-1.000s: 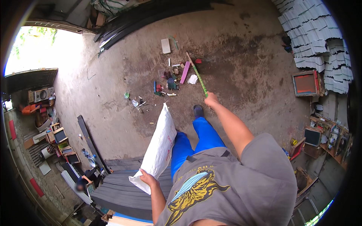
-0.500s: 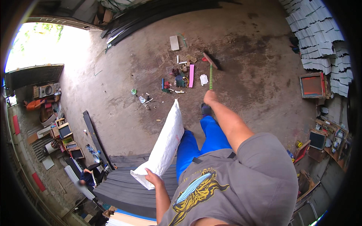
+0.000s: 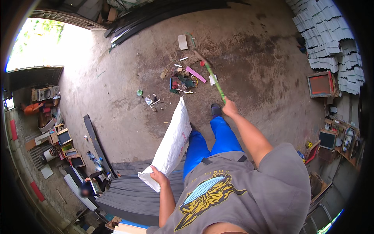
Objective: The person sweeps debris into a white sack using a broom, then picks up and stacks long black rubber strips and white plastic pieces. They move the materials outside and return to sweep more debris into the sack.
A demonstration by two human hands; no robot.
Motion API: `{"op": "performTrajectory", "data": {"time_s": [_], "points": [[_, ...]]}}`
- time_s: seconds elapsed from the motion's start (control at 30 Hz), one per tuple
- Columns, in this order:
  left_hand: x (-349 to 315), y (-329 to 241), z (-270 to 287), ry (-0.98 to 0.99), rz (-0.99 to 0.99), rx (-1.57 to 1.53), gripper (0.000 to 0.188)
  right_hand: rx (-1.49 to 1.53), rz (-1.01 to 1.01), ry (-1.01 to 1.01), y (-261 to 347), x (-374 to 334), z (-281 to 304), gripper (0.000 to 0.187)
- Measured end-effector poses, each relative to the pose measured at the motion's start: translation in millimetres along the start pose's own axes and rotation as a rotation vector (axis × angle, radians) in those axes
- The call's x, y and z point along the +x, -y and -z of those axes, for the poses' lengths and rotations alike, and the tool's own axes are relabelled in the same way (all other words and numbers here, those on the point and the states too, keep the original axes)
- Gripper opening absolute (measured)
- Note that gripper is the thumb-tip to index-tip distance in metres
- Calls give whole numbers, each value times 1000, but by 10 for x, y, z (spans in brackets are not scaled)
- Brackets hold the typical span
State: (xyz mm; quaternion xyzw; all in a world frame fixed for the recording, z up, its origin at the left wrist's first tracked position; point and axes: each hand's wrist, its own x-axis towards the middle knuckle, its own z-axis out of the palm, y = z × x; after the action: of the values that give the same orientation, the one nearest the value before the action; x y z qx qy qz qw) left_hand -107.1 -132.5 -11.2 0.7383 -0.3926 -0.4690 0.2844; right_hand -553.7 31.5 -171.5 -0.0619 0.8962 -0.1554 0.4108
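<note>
My right hand (image 3: 230, 108) is closed around the green handle of a push broom (image 3: 215, 81), whose narrow, flat head rests blurred on the floor beyond a heap of scraps (image 3: 180, 83). In that heap lie a pink strip (image 3: 196, 75), a small blue piece, dark scraps and white bits. White paper (image 3: 213, 79) lies beside the handle. Gripped at its near end by my left hand (image 3: 159, 176), a long white woven sack (image 3: 171, 140) slants along my left leg, its far corner pointing at the scraps. Crumpled clear plastic (image 3: 148, 101) sits left of the heap.
Long dark boards (image 3: 134, 181) are stacked behind my left side, with a dark beam (image 3: 97, 142) on the floor. Another person (image 3: 91, 187) is at the lower left. A pale block (image 3: 182, 42) lies past the heap; white stacks (image 3: 323, 35) and a red-edged frame (image 3: 321, 84) stand right.
The broom head has swung left and away from me, while my right hand has come slightly right and nearer. The pink strip has turned from upright to slanting; some scraps have shifted left.
</note>
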Motion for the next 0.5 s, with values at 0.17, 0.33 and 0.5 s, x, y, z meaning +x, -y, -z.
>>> {"op": "performTrajectory", "data": {"time_s": [0.17, 0.33, 0.5], "points": [[249, -196, 134, 59, -15, -6, 47, -48, -198, -129, -249, 71, -220, 45], [483, -279, 413, 48, -14, 23, 47, 3, -231, -143, 59, 219, -1312, 27], [641, -363, 554, 87, -9, -4, 47, 123, -79, -20, 849, -178, -1861, 46]]}}
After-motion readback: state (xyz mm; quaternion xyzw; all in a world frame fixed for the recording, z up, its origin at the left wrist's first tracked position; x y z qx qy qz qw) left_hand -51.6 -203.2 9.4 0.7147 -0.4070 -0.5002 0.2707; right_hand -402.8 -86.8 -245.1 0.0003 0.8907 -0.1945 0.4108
